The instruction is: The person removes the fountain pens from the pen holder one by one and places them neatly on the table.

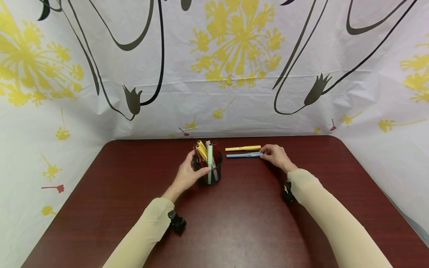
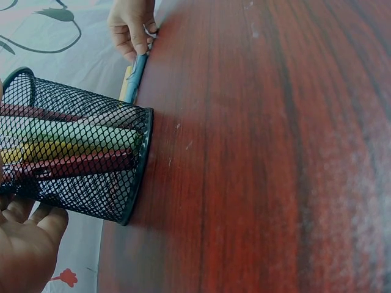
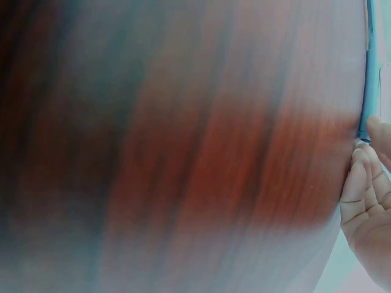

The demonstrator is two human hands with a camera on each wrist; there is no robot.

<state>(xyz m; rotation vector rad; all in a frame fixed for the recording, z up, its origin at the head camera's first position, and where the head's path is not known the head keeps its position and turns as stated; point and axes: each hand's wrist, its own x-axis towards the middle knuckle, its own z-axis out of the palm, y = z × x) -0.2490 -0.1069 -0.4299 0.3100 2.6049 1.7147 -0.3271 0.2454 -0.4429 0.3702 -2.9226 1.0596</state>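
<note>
A black mesh pen cup (image 1: 218,172) stands upright on the table with several pens in it, among them yellow ones, a pale green one (image 1: 210,156) and dark red ones. My left hand (image 1: 188,172) grips the cup from its left side, the thumb across the front and the fingers behind it. To the right of the cup a blue pen (image 1: 239,155) lies on the table, its right end pinched by my right hand (image 1: 276,156). Just behind it and roughly parallel lies a yellow pen (image 1: 238,148). In the right wrist view the thumb (image 3: 379,137) touches the blue pen's end.
The dark red wood-grain table (image 1: 228,223) has rounded far corners. A white cloth (image 1: 174,111) with yellow flowers and dark stems hangs along its back edge. Small black cameras (image 1: 177,222) are worn on both wrists.
</note>
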